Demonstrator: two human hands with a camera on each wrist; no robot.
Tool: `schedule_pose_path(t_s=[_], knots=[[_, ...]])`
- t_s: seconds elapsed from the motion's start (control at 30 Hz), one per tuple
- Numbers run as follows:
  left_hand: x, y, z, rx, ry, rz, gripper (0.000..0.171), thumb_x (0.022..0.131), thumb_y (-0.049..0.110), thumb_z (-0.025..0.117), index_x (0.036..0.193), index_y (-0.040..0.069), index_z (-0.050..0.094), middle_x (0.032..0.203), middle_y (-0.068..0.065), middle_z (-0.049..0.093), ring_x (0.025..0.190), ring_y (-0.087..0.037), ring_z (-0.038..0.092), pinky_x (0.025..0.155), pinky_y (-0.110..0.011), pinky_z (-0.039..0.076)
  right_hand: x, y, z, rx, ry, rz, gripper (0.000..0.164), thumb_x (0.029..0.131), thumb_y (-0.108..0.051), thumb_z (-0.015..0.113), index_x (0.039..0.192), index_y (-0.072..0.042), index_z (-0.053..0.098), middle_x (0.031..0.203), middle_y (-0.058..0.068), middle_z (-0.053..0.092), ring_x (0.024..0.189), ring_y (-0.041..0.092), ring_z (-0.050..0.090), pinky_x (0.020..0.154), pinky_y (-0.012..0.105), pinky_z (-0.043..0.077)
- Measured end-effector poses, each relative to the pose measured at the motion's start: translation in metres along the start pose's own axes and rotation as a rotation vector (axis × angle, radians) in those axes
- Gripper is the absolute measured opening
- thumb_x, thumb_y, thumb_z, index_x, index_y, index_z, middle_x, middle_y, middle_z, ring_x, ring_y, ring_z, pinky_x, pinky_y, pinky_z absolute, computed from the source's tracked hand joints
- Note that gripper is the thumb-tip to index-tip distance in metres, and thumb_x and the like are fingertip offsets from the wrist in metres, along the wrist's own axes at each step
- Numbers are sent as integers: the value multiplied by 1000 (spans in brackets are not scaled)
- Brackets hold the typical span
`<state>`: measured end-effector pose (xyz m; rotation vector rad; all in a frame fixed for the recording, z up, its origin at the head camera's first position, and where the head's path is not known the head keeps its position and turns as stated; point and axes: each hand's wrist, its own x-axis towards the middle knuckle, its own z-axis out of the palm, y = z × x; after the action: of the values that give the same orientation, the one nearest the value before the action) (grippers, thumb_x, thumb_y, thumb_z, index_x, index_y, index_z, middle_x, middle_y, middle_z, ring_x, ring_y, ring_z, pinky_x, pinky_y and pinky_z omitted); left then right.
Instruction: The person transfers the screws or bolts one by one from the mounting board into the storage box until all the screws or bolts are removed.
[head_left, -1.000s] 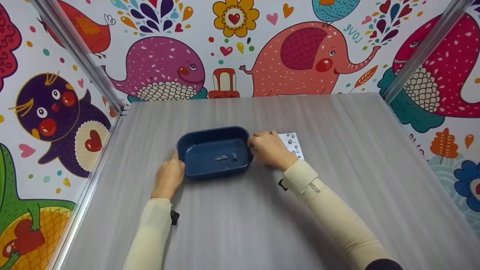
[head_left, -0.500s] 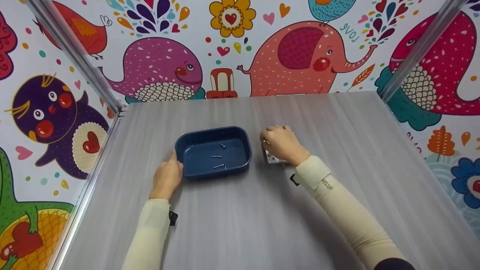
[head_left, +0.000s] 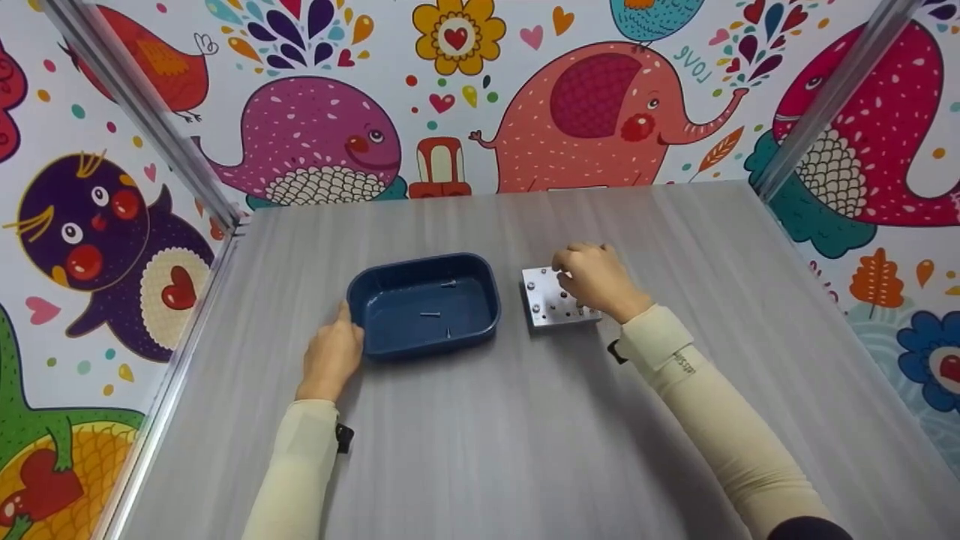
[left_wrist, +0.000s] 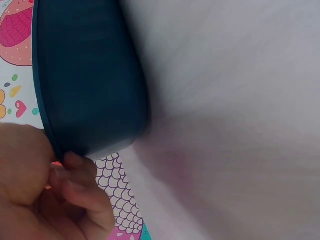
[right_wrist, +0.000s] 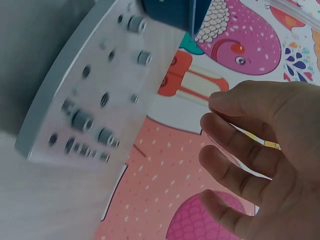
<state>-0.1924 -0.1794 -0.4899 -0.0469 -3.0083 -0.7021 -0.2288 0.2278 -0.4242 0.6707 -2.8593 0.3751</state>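
My left hand (head_left: 328,364) holds the left end of a dark blue plastic tray (head_left: 431,348) that sits on the table. In the left wrist view, thumb and fingers (left_wrist: 82,192) pinch its rim. Inside the tray lie small silver screws (head_left: 430,314), spread apart on the bottom. To the right of the tray is a square silver metal block (head_left: 546,304) with holes and screw heads in its top. My right hand (head_left: 600,281) hovers over the block's right part. The right wrist view shows this hand's fingers (right_wrist: 225,135) loosely bent, apart from the block, with nothing between them.
The grey wood-grain table (head_left: 465,435) ends at a wall printed with cartoon animals (head_left: 585,112). Metal posts (head_left: 150,112) stand at the back corners, and a metal rail (head_left: 176,375) runs along the left side.
My right hand has moved right, from the tray's right end to over the metal block, uncovering much of it. The screws in the tray have shifted and spread. My left hand stays at the tray.
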Motion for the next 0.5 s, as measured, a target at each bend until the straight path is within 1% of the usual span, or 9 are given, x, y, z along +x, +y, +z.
schedule_pose_path(t_s=[0.07, 0.23, 0.33, 0.43, 0.5], knots=[[0, 0, 0, 3, 3, 4, 55, 98, 7, 47, 148, -13, 35, 73, -26, 61, 57, -31, 50, 57, -54, 47, -2, 5, -1, 0, -10, 16, 12, 87, -1, 70, 98, -2, 74, 92, 12, 69, 88, 31, 65, 84, 60, 44], [0, -1, 0, 5, 9, 11, 55, 98, 7, 47, 148, -14, 35, 74, -27, 62, 58, -32, 51, 59, -54, 47, -6, 15, -1, 3, -28, 65, 12, 86, -1, 71, 98, 0, 74, 91, 13, 68, 87, 32, 64, 86, 61, 43], [0, -1, 0, 3, 8, 8, 55, 99, 7, 47, 148, -13, 34, 80, -30, 63, 61, -34, 54, 62, -55, 48, -7, 21, 2, -4, -29, 95, 12, 86, -1, 71, 97, -1, 75, 91, 13, 68, 87, 33, 64, 85, 61, 42], [0, 0, 0, 0, 7, 1, 55, 99, 8, 47, 148, -13, 35, 86, -33, 64, 64, -36, 56, 64, -56, 48, -9, 27, 7, -26, -26, 101, 11, 85, -2, 70, 96, -1, 74, 90, 13, 68, 86, 35, 64, 82, 61, 43], [0, 0, 0, 0, 1, -7, 55, 99, 9, 47, 149, -12, 35, 86, -33, 64, 65, -36, 56, 65, -56, 48, -11, 31, 10, -41, -30, 101, 10, 85, -2, 70, 95, -2, 74, 90, 14, 68, 86, 35, 64, 81, 61, 44]])
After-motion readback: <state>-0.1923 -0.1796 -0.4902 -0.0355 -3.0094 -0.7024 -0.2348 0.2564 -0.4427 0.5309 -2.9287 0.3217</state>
